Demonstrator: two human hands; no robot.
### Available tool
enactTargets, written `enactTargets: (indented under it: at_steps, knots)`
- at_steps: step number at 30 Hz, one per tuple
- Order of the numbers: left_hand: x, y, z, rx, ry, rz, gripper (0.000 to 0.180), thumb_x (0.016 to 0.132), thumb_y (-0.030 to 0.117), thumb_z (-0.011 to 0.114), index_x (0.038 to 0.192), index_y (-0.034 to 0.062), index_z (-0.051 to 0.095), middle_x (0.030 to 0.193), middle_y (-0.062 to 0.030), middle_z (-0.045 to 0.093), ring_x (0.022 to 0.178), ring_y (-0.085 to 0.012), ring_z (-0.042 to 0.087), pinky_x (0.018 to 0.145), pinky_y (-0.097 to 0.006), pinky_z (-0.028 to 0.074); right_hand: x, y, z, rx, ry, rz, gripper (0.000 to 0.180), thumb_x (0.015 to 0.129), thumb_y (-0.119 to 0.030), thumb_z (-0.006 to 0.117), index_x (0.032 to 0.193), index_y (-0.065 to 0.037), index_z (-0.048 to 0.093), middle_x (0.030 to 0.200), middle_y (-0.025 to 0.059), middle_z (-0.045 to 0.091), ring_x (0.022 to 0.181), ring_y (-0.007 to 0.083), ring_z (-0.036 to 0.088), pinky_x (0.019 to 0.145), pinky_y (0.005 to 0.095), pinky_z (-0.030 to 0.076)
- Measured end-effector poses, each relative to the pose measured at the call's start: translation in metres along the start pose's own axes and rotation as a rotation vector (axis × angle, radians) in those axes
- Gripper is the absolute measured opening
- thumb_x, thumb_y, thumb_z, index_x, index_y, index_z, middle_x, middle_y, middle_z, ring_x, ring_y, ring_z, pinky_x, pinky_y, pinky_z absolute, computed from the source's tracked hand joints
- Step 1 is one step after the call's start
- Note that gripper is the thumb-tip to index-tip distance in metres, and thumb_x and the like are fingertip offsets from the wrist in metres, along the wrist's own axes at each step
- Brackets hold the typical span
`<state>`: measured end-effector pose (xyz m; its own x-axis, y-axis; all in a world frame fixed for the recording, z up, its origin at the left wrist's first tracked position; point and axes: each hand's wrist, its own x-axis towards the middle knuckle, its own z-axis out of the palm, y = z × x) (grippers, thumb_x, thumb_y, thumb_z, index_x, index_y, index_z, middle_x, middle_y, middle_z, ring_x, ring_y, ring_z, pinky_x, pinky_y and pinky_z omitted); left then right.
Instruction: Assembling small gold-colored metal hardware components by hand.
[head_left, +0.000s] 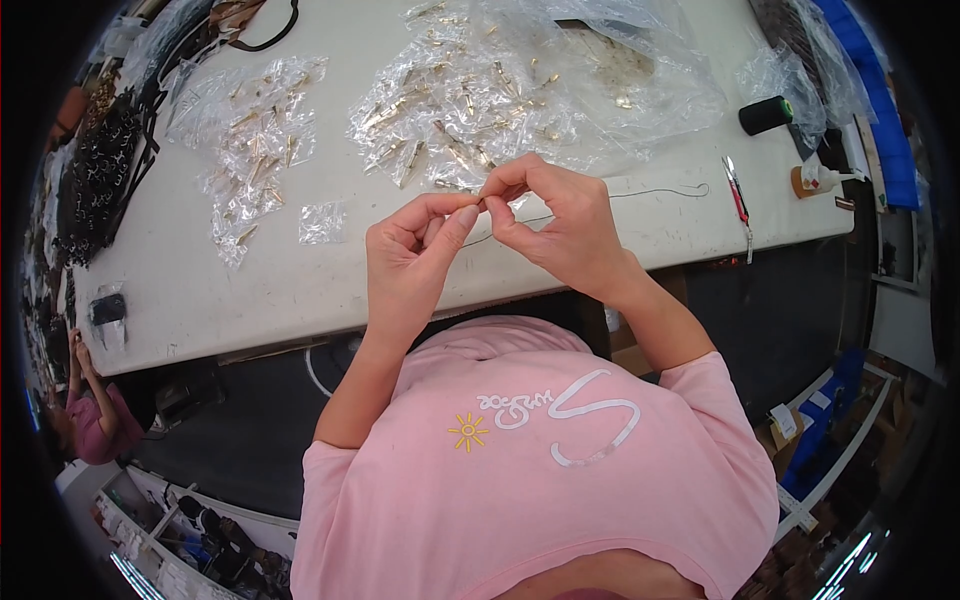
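Note:
My left hand (405, 255) and my right hand (572, 225) meet above the table's near edge, fingertips pinched together. Whatever sits between the fingertips is tiny and dark, and I cannot make it out. A thin dark thread (655, 192) lies across the tabletop from the right, its far end curled in a small loop. It passes behind my right hand and shows again below the fingertips; whether it is in my fingers I cannot tell. Just beyond my hands spreads a heap of small clear plastic bags (450, 105) holding gold-coloured metal pieces.
A second pile of bagged gold pieces (255, 150) lies left, beside a flat clear bag (322, 222). On the right are red-handled snips (738, 195), a black thread spool (766, 115) and a small glue bottle (815, 180). Black chains or straps (98, 180) crowd the left; a co-worker (100, 420) sits beyond.

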<state>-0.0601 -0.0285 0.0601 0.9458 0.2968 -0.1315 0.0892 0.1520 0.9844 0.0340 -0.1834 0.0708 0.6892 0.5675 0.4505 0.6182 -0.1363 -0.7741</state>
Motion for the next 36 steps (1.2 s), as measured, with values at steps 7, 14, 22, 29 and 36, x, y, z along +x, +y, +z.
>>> enactTargets:
  at_steps: [7,14,22,29,36]
  knots:
    - [0.001,0.001,0.002,-0.028,0.003,0.036,0.014,0.093,0.008,0.067,0.102,-0.0024,0.071,0.059,0.0134,0.035,0.056,0.0019,0.026,0.050,-0.021,0.018,-0.001,-0.002,0.000,0.111,-0.007,0.043,0.015,0.079,-0.004,0.072,0.093,-0.003,0.066,0.082,0.0072,0.070,0.077,0.0184,0.071,0.066,0.0278,0.056]
    - [0.002,0.002,-0.001,0.065,-0.018,0.050,0.013,0.093,0.009,0.067,0.101,-0.0009,0.072,0.058,0.0126,0.034,0.055,0.0015,0.027,0.050,-0.021,0.018,-0.001,0.012,-0.006,0.103,-0.103,-0.058,0.022,0.080,-0.006,0.073,0.102,-0.004,0.067,0.084,0.0074,0.071,0.077,0.0201,0.070,0.067,0.0288,0.055]
    - [-0.003,-0.002,0.001,0.169,-0.023,0.052,0.013,0.093,0.011,0.067,0.095,-0.0013,0.070,0.062,0.0117,0.044,0.058,0.0020,0.030,0.053,-0.019,0.020,-0.002,0.007,-0.005,-0.077,-0.141,-0.070,0.013,0.078,0.000,0.072,0.088,-0.002,0.064,0.082,0.0071,0.069,0.074,0.0158,0.070,0.067,0.0263,0.054]
    - [0.003,0.002,-0.006,0.003,0.005,-0.010,0.015,0.093,0.014,0.067,0.099,0.0010,0.070,0.075,0.0065,0.062,0.061,0.0022,0.036,0.054,-0.017,0.024,-0.002,0.016,0.000,0.495,-0.077,0.331,0.016,0.089,-0.005,0.065,0.104,-0.001,0.059,0.103,0.0083,0.067,0.085,0.0137,0.068,0.070,0.0276,0.056]
    - [0.010,0.018,-0.020,-0.375,0.103,-0.032,0.017,0.095,0.015,0.064,0.104,0.0008,0.068,0.091,-0.0060,0.068,0.058,-0.0001,0.043,0.050,-0.016,0.032,-0.015,-0.001,0.045,0.913,-0.259,0.582,0.038,0.097,-0.010,0.059,0.132,-0.002,0.051,0.105,0.0076,0.061,0.081,0.0105,0.063,0.066,0.0260,0.054]
